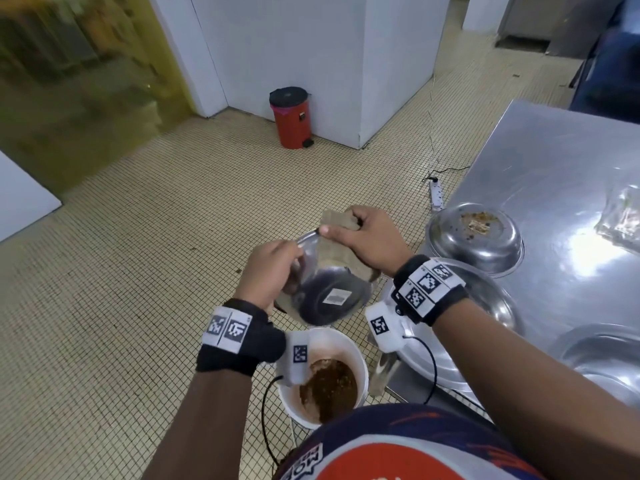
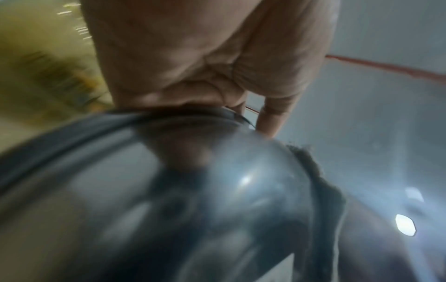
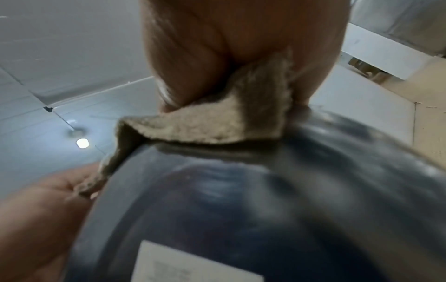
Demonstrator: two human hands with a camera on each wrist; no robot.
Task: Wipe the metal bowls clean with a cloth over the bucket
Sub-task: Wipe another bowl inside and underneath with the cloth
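A metal bowl (image 1: 329, 292) with a white sticker on its underside is held tilted above a white bucket (image 1: 358, 362) of brown slop. My left hand (image 1: 270, 268) grips the bowl's rim on the left; close up the left hand (image 2: 193, 76) curls over the bowl (image 2: 169, 200) edge. My right hand (image 1: 370, 237) pinches a beige cloth (image 1: 337, 220) folded over the far rim. From the right wrist the cloth (image 3: 217, 122) drapes over the bowl (image 3: 265, 200) edge under my right hand (image 3: 241, 47).
A steel table (image 1: 554, 161) stands at right with an upturned dirty bowl (image 1: 474, 237), more steel bowls (image 1: 485, 306) near me and a plastic bag (image 1: 620, 220). A red pedal bin (image 1: 289, 116) stands by the white wall. A power strip (image 1: 437, 194) lies on the tiled floor.
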